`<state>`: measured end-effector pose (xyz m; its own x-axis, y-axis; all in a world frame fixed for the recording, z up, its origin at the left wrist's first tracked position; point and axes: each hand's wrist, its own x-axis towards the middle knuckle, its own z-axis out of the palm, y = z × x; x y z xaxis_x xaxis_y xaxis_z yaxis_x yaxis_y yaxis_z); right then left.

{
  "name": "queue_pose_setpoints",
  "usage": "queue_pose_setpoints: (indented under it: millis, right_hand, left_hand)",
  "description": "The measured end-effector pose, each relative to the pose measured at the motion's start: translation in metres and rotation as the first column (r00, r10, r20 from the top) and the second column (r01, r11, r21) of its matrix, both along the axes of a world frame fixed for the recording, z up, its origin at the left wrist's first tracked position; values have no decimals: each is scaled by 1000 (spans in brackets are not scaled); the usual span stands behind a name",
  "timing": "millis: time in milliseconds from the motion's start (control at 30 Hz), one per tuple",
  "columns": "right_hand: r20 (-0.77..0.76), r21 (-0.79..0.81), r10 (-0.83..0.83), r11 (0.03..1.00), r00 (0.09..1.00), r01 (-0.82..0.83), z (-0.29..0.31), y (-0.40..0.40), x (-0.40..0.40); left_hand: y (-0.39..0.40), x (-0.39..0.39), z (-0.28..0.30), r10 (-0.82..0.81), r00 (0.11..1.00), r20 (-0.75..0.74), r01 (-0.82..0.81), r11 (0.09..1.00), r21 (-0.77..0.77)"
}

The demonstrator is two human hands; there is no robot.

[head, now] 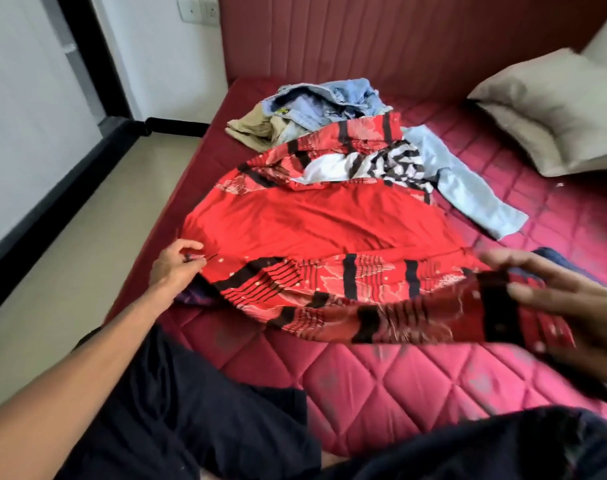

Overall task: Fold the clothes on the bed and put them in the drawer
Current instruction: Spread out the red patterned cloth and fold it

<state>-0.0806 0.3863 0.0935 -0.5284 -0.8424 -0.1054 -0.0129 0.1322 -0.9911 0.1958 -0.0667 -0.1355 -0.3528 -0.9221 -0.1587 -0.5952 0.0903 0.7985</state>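
My left hand (175,263): it pinches the left corner of the red cloth between thumb and curled fingertips, just above the mattress near the bed's left edge.
My left fingers (191,244): drawn close together, bent round a small gather of fabric; the cloth puckers where they nip it.
My right hand (568,299): blurred and close to the camera, it holds the right end of the patterned border, lifted off the bed.
My right fingers (537,294): long and fairly straight, spread a little apart, lying over the top of the fabric; I cannot tell where the thumb sits, for the cloth hides it.
Red cloth (316,223): a wide red piece with a black-striped and pale-patterned border, spread across the middle of the bed between my two hands, its far edge lying against the pile of clothes.
Pile of clothes (329,109): unfolded at the far side of the bed, with a light blue denim garment on top, a khaki one to its left and a black-and-white striped one nearer me.
Light blue sleeve (475,192): trails out to the right of the pile, flat on the mattress.
Mattress (364,386): magenta, diamond-quilted, bare in front of my knees.
Pillow (554,109): beige, at the far right by the padded headboard (399,39).
My legs (177,420): in dark trousers, at the bed's near edge.
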Motion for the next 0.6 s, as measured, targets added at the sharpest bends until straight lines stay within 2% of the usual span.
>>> queue_pose_setpoints:
  millis: [33, 67, 133, 167, 233, 333, 367, 400, 433, 467, 500, 533, 567, 600]
  right_hand:
    - [309, -96, 18, 995, 951, 13, 2, 0, -16]
    - [551, -148, 59, 989, 833, 28, 2, -5, -27]
    - [676, -223, 27, 960, 736, 170, -24, -14, -54]
    - [738, -194, -95, 919, 668, 344, -42, -19, -71]
    - [816, -19, -345, 787, 464, 617, -82, -35, -95]
    - [837, 172, -483, 680, 259, 712, -133, -49, -104]
    - [773, 259, -586, 642, 244, 721, -150, -53, -106]
    - [700, 296, -653, 634, 290, 715, -164, -55, -109]
    - [591, 273, -700, 641, 400, 718, -179, -56, -112]
    - [378, 201, -733, 661, 566, 723, -188, -58, -115]
    - [22, 130, -747, 661, 664, 739, -193, -62, -112]
    - [-383, 55, -665, 677, 641, 734, -198, -64, -111]
    - [-672, -12, -478, 771, 566, 637, -202, -68, -105]
    - [-807, 11, -259, 892, 530, 452, -207, -79, -89]
  left_hand:
    - [-3, -2, -2, 10, 1000, -5, -10, 1000, 4]
    - [-6, -1, -4, 28, 1000, -10, -28, 1000, -1]
    - [-13, -1, -10, 60, 998, -16, -60, 998, -9]
    - [-12, 1, -10, 76, 997, -11, -76, 997, -12]
    - [-10, 3, -6, 106, 994, -24, -106, 994, -6]
    - [1, 2, 8, 124, 992, -3, -124, 992, 17]
    - [8, -1, 12, 131, 991, 33, -131, 991, -8]
    - [16, -3, 17, 144, 987, 78, -137, 987, -85]
    - [27, -5, 25, 164, 979, 119, -137, 968, -211]
    - [37, -10, 29, 170, 978, 121, -114, 922, -369]
    - [49, -15, 38, 118, 989, 91, -54, 850, -523]
    - [61, -27, 44, -8, 996, 84, 60, 767, -639]
    - [72, -39, 48, -171, 978, 115, 202, 687, -697]
    - [80, -44, 47, -301, 933, 196, 347, 619, -704]
